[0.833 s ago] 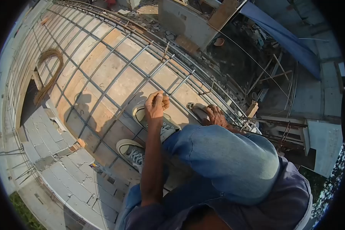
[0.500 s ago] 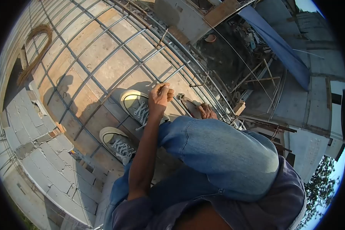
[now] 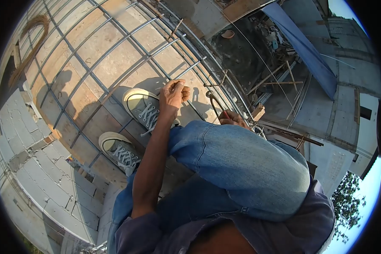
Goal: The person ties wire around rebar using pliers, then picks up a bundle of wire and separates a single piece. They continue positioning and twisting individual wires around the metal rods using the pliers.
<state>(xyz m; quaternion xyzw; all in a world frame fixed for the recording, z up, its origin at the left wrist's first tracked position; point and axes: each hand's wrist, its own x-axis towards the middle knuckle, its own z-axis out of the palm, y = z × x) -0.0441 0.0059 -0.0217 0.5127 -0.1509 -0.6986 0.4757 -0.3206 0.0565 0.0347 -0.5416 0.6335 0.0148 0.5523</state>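
Observation:
My left hand (image 3: 173, 96) is closed with fingers pinched together above the rebar grid (image 3: 149, 56), just in front of my knee; what it holds, if anything, is too small to make out. Beyond the knee, my right hand (image 3: 233, 119) is wrapped round the handles of pincers (image 3: 215, 103), whose metal head points up and left, toward the bundled bars. Part of that hand is hidden by the jeans. Both shoes rest on the boards among the bars, one shoe (image 3: 142, 108) nearer the left hand, the other shoe (image 3: 119, 150) lower left.
A coil of thin wire (image 3: 40, 46) lies on the grid at the far left. Grey blocks (image 3: 51, 186) form a wall at lower left. Past the long bars at the deck's edge are a drop with debris, a blue sheet (image 3: 305, 48) and an orange bowl (image 3: 227, 34).
The view has shifted, so the scene sits further left. The pincers have turned, and their head and handles now show more clearly. My left hand remains closed near the bars.

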